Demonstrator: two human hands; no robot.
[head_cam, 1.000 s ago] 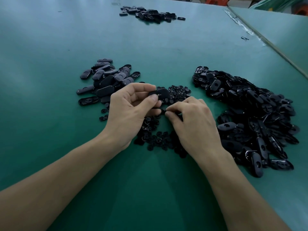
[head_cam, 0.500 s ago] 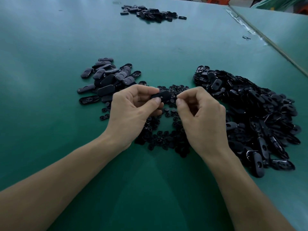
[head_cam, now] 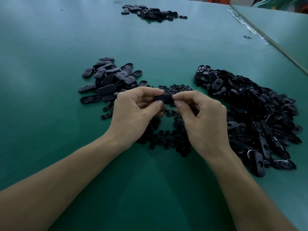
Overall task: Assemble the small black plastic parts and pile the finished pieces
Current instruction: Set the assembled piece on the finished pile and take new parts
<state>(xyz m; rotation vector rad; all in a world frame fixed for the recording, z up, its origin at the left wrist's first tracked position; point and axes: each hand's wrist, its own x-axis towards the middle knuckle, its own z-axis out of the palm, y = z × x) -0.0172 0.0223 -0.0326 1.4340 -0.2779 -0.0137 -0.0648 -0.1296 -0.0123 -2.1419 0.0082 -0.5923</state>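
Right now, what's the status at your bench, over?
Left hand and right hand both pinch one black oval part, above the small round pieces. Pile of ovals lies left. Nothing in the way.

The green table point(head_cam: 166, 47) carries the oval pile point(head_cam: 108, 79), round bits point(head_cam: 166, 135), large heap point(head_cam: 258, 114) and far pile point(head_cam: 150, 13)
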